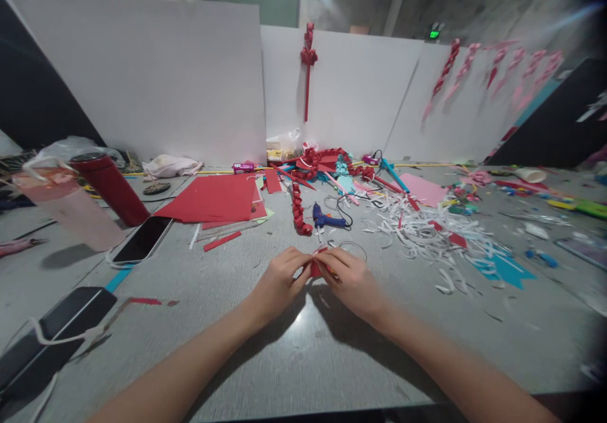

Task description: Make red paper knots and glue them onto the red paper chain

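Observation:
Between my two hands is a small piece of red paper (316, 270), pinched at its upper edge by the fingertips of both. My left hand (284, 279) grips it from the left, thumb and forefinger together. From the other side my right hand (349, 281) holds it, and its fingers cover much of the piece. Just beyond the hands lie a blue glue gun (329, 219) with a black cord and a braided red paper strip (298, 208). Some thin wire or cord (353, 246) curls on the table behind my right hand.
Red paper sheets (213, 196), a phone (143, 241), a red flask (111, 189) and a pink bottle (71, 208) stand or lie left. White paper shreds (427, 227) and a blue paper piece (507, 270) spread right. A black box (57, 334) with a white cable sits front left.

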The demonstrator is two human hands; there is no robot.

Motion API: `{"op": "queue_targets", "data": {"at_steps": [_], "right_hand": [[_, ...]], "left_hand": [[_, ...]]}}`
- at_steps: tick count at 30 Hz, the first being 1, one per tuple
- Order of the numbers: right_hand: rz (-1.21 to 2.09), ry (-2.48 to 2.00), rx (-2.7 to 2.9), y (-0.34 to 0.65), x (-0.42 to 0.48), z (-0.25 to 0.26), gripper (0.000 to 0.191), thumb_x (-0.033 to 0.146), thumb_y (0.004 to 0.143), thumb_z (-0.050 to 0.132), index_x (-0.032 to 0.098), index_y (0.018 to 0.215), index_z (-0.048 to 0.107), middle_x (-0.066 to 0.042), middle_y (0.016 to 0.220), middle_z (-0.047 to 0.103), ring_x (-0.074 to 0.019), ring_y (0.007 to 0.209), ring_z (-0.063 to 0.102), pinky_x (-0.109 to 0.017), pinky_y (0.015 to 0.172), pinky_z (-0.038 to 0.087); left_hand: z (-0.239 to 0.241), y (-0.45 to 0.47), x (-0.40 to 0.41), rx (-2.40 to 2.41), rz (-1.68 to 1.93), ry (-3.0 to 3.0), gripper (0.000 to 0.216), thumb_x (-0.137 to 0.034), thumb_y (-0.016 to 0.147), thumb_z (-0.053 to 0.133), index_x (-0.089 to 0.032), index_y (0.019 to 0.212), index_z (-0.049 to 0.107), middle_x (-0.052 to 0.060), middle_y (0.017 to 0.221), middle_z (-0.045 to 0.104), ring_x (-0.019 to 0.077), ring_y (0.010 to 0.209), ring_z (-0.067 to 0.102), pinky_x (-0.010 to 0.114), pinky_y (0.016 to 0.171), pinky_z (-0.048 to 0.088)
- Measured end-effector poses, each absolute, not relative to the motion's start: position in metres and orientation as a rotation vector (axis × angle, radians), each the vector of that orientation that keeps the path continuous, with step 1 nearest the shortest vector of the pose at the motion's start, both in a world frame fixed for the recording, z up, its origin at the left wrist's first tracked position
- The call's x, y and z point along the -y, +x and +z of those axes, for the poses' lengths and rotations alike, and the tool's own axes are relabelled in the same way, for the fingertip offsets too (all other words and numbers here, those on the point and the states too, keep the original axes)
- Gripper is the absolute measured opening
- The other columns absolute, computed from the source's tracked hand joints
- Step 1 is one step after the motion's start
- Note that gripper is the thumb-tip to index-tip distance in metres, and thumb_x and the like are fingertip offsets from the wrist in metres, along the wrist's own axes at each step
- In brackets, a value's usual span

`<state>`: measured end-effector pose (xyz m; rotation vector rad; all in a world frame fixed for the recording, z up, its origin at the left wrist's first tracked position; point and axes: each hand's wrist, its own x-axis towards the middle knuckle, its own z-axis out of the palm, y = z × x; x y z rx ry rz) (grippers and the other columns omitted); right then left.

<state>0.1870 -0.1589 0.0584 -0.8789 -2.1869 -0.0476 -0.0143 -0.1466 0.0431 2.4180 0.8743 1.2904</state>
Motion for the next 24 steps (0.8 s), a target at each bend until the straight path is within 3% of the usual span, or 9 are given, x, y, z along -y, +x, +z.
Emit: {"op": "queue_targets", "data": {"at_steps": [13,24], "right_hand": [[-0.042,-0.886,2.201,0.1877,0.1577,0.0577,0.022,0.015,0.102,0.056,0.019,0.119,0.068,-0.012,0.106,0.074,-0.0260,0.097,0.071,-0.043,0.085,0.062],[0.029,-0.913,2.051,0.1854,0.1568,0.0623,0.015,0.015,0.099,0.059,0.021,0.106,0.071,-0.007,0.098,0.075,-0.0217,0.093,0.071,-0.036,0.087,0.058]], "left_hand": [[0.0428,-0.0147,0.1462,-0.856,1.299,2.419,0.015,-0.017,0.102,0.058,-0.017,0.111,0.070,0.007,0.098,0.072,0.0192,0.091,0.067,0.034,0.084,0.054],[0.0423,-0.0138,0.1463,-0.899,1.325,2.402,0.016,-0.018,0.101,0.059,-0.018,0.110,0.072,0.007,0.097,0.075,0.0193,0.090,0.069,0.033,0.083,0.054]]}}
